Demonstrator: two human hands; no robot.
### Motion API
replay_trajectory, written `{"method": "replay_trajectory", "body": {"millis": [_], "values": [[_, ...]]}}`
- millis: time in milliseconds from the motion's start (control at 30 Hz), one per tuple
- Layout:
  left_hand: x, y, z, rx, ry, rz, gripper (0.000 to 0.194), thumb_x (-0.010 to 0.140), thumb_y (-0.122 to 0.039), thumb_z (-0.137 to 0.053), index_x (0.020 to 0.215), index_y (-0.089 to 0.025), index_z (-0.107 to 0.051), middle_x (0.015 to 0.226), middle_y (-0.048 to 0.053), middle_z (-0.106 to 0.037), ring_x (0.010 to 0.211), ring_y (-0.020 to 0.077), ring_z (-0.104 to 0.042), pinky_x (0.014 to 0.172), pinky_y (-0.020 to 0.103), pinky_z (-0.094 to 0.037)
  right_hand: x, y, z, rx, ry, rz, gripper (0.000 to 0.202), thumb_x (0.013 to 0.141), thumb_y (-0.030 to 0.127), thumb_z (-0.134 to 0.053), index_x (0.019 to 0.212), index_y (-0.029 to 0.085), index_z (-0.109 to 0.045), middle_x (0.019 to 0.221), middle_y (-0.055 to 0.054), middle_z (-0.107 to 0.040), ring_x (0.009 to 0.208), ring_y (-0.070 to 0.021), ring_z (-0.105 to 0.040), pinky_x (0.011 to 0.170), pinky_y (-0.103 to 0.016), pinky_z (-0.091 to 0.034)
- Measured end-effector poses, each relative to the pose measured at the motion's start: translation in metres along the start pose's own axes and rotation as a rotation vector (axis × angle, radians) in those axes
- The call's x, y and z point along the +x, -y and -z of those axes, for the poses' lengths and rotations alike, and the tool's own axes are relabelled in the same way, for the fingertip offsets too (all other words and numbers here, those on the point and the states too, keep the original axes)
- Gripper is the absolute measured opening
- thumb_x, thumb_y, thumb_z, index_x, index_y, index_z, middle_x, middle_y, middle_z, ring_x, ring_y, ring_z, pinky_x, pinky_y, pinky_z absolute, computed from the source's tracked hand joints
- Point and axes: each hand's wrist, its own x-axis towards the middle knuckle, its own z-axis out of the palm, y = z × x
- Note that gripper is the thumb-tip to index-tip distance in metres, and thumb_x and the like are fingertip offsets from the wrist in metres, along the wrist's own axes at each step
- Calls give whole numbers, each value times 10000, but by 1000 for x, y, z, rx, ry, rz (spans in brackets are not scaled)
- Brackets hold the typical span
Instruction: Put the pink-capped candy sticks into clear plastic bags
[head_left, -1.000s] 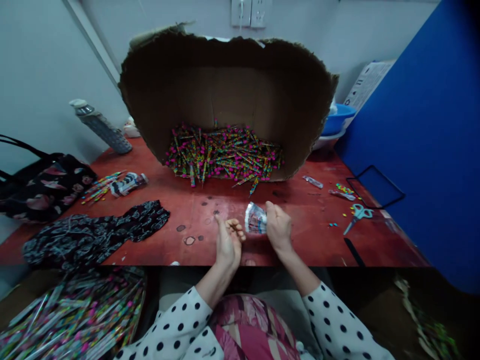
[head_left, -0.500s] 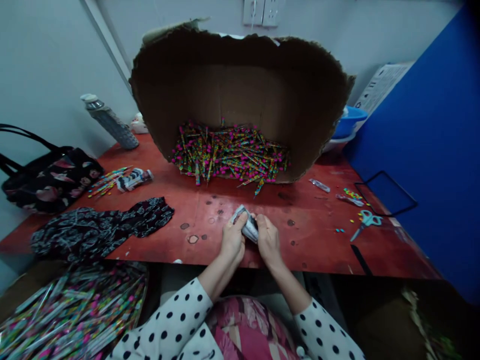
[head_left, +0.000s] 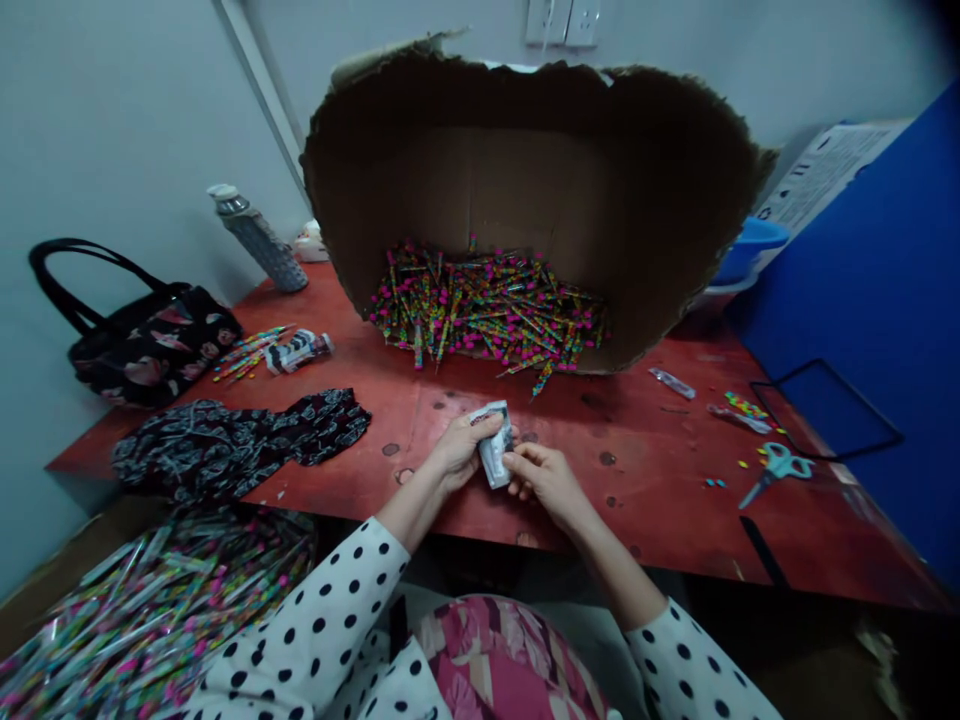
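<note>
My left hand (head_left: 457, 448) is closed round a small bundle of printed plastic packets (head_left: 494, 458), silvery white with dark marks, its thumb lying across the upper part. The bundle is held nearly upright above the front of the table. At the bundle's lower right edge, my right hand (head_left: 547, 482) is closed in a pinch; whether it has one packet or several between its fingertips is too small to see. Beyond both hands, a large cardboard box (head_left: 517, 185) lies open towards me, with a heap of colourful segmented pencils (head_left: 487, 305) inside.
Left on the red table (head_left: 420, 430) are a patterned dark cloth (head_left: 240, 440), a handbag (head_left: 154, 345), a bottle (head_left: 259, 240), loose pencils and a striped packet (head_left: 298, 350). Scissors (head_left: 778, 470) and coloured bits (head_left: 746, 404) lie right. Wrapped pencils (head_left: 172, 610) fill a box below left.
The view has shifted, moving the scene to the right. The bundle has turned more upright in my left hand. My right hand has changed from gripping its side to pinching its lower edge.
</note>
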Motion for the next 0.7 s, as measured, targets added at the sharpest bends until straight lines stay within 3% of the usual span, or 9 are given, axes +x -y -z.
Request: {"method": "replay_trajectory", "body": {"millis": [267, 433, 567, 700], "values": [[-6, 1, 3, -244, 37, 111, 396, 811, -472, -497, 899, -101, -603, 832, 128, -677, 704, 211, -656, 686, 365, -528, 0, -9, -2, 39, -28, -11, 285, 691, 429, -629, 634, 157, -569, 442, 27, -556, 365, -66, -457, 376, -174, -324], [-7, 7, 4, -142, 20, 5, 211, 736, -236, -632, 906, -121, -588, 811, 88, -662, 707, 187, -646, 638, 300, -520, 0, -8, -5, 55, -35, -27, 278, 669, 424, -638, 643, 157, -566, 455, 28, -555, 375, -74, -477, 371, -173, -329], [-4, 12, 9, -9, -36, -90, 411, 631, -152, -706, 1009, -151, -545, 746, 26, -631, 632, 148, -617, 604, 269, -493, 2, -12, -11, -7, -49, -23, 281, 689, 441, -598, 658, 164, -556, 445, 33, -543, 368, -79, -474, 366, -176, -339], [5, 12, 19, 220, -126, -220, 673, 572, -97, -719, 1191, -188, -471, 766, 0, -641, 653, 124, -591, 646, 240, -467, 6, -16, -17, -278, -81, -11, 262, 750, 418, -527, 650, 177, -547, 420, 34, -538, 350, -90, -476, 369, -183, -356]]}}
